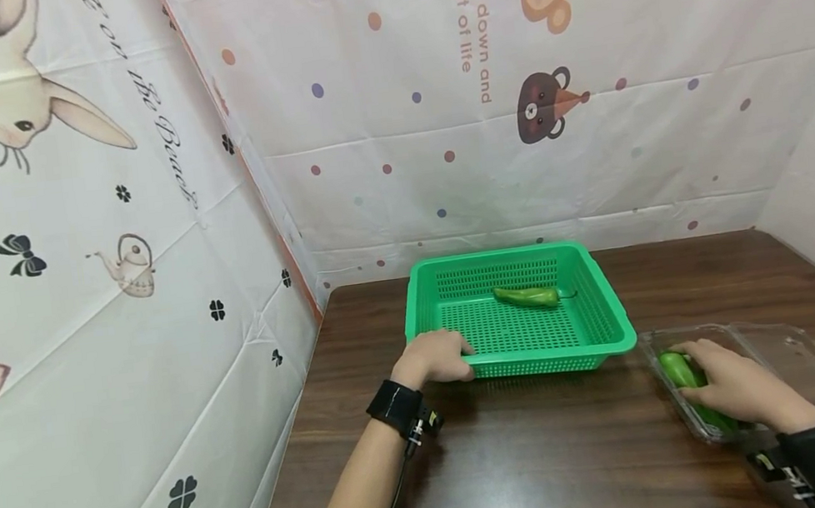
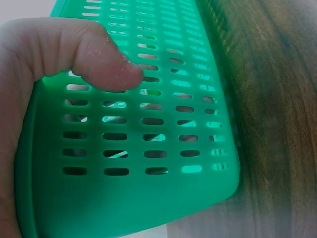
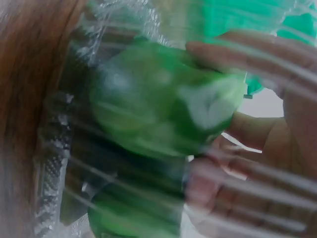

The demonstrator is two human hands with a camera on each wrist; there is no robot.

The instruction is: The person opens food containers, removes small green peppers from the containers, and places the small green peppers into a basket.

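Observation:
A green plastic basket [image 1: 598,340] stands on the dark wooden table, with one long green pepper [image 1: 529,296] lying inside it. My left hand [image 1: 436,356] grips the basket's near left corner; in the left wrist view the thumb [image 2: 106,64] presses on the slotted wall [image 2: 163,129]. My right hand [image 1: 728,385] reaches into a clear plastic tray [image 1: 803,347] at the right and curls around a green pepper [image 1: 677,370]. The right wrist view, blurred, shows that pepper [image 3: 163,106] between my fingers [image 3: 247,54], with another green piece [image 3: 133,215] below it.
Printed cloth walls close in the table on the left, back and right. Bare dark wood [image 1: 551,455] lies between my two arms and in front of the basket. Black straps sit on both wrists.

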